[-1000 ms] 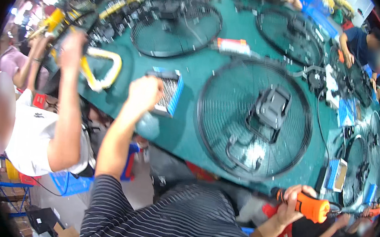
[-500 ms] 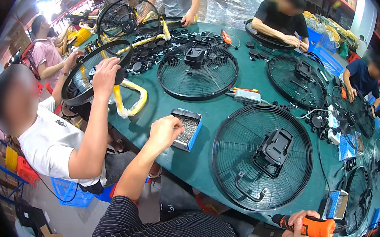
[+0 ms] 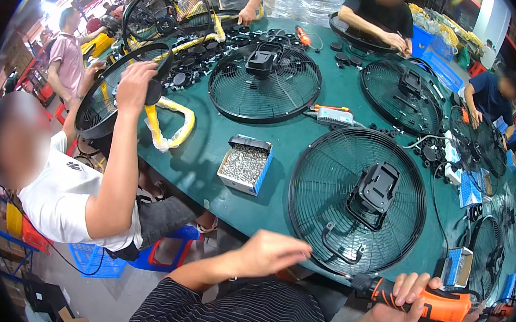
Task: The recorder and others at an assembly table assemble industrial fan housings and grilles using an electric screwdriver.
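My right hand [image 3: 405, 299] grips an orange and black electric screwdriver [image 3: 442, 304], its bit pointing left past the table's front edge. To the left of the bit, my left hand [image 3: 271, 255] has its fingers pressed together in a pinch. Whatever it holds, if anything, is too small to make out. A black fan guard [image 3: 324, 179] lies flat on the table just beyond both hands. On it are a black bracket housing [image 3: 376, 187] and a curved black handle [image 3: 339, 252]. An open box of small metal screws [image 3: 245, 166] stands left of the guard, with a black strip on its far rim.
Beyond are two more fan guards [image 3: 264, 91] [image 3: 403, 97] and a grey adapter [image 3: 335, 117] on the green table [image 3: 207, 184]. At left a co-worker in white [image 3: 77, 188] holds a black ring [image 3: 90, 119]. A yellow wrapped tube [image 3: 184, 133] lies nearby. Other people work across the table.
My left hand has left the screw box and moved right and nearer, close to the screwdriver's bit. The screwdriver has shifted slightly up and left at its tip.
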Available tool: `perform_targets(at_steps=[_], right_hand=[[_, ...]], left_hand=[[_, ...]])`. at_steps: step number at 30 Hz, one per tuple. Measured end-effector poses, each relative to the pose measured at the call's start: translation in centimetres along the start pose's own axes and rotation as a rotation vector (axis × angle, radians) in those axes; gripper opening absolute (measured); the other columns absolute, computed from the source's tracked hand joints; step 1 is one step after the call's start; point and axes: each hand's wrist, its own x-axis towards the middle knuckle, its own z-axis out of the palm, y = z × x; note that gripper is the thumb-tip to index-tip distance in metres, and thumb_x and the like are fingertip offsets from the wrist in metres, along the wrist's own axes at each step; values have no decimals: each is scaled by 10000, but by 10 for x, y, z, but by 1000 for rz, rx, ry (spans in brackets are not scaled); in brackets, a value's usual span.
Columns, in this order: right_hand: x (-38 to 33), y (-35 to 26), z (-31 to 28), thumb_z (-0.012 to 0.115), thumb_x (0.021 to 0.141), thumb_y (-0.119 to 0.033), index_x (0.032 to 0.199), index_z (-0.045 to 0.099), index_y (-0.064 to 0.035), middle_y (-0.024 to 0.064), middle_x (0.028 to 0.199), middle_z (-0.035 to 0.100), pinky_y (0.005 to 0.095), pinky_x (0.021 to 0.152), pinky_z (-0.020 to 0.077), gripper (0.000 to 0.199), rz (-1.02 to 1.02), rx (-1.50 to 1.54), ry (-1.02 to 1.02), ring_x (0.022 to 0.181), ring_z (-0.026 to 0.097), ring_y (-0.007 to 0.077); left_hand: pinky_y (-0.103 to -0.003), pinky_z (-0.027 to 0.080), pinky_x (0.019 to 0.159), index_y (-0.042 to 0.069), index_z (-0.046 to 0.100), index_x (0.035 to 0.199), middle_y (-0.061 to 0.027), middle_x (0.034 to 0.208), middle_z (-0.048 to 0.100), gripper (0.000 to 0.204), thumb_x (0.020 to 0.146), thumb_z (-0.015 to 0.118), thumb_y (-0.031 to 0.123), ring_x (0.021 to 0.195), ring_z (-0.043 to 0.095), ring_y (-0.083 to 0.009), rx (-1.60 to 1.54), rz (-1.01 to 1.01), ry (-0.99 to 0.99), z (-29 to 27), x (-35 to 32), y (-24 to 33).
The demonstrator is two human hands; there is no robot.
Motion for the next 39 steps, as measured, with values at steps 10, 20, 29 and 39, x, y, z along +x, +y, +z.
perform_targets(at_steps=[10, 20, 29, 39], right_hand=[[-4, 9, 18, 656, 884, -164, 1161, 441, -85, 0, 743, 496, 242, 542, 432, 360, 123, 119, -64, 543, 477, 94], [-6, 7, 11, 674, 864, -163, 1132, 445, -99, -2, 702, 488, 239, 516, 417, 358, 149, 120, -40, 523, 468, 92], [-4, 5, 7, 712, 854, -121, 1108, 452, -89, 17, 730, 509, 274, 514, 393, 365, 207, 141, -139, 535, 471, 127], [-23, 30, -13, 802, 748, 16, 1052, 560, -35, 72, 748, 643, 319, 531, 523, 392, 47, -119, -681, 584, 633, 193]], left_hand=[[-331, 582, 648, -6, 682, 1008, -119, 890, 737, 190, 833, 740, 38, 749, 727, -262, -152, 79, 11, 34, -4, 12], [-307, 569, 616, -10, 672, 1061, -117, 875, 728, 194, 876, 700, 40, 696, 712, -221, -284, 69, -104, 37, -2, 7], [-322, 562, 642, 19, 681, 1001, -94, 899, 726, 272, 790, 793, 149, 729, 706, -243, 32, 108, -47, 45, -3, 6], [-630, 261, 1102, 130, 496, 1351, -297, 1440, 366, 799, 757, 739, 607, 1313, 403, -461, 725, 78, 214, 71, -17, -29]])
